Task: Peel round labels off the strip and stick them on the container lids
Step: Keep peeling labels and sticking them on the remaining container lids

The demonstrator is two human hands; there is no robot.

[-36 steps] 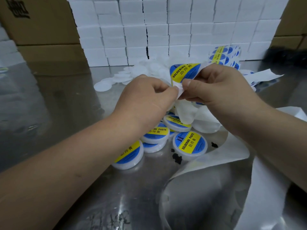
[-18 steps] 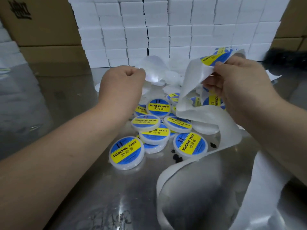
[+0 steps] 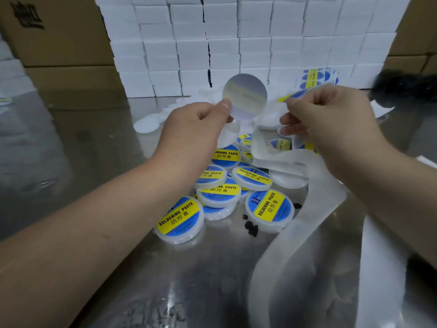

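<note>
**Label is off the strip: next, a bare lid**

Your left hand (image 3: 194, 129) pinches the round label (image 3: 246, 95) by its lower edge, fingers (image 3: 225, 106) closed on it. It is held up above the heap with its pale back toward you. A second ago that label was still on the strip (image 3: 283, 159); now it hangs clear of it. Your right hand (image 3: 331, 119) curls its fingers round the strip, and the emptied backing trails down across the bench (image 3: 94, 162). Peeling is done for this one; sticking remains. The labelled lids (image 3: 179, 218) lie heaped below your hands. A bare lid (image 3: 290, 179) at the heap's right edge looks like the nearest target.
</note>
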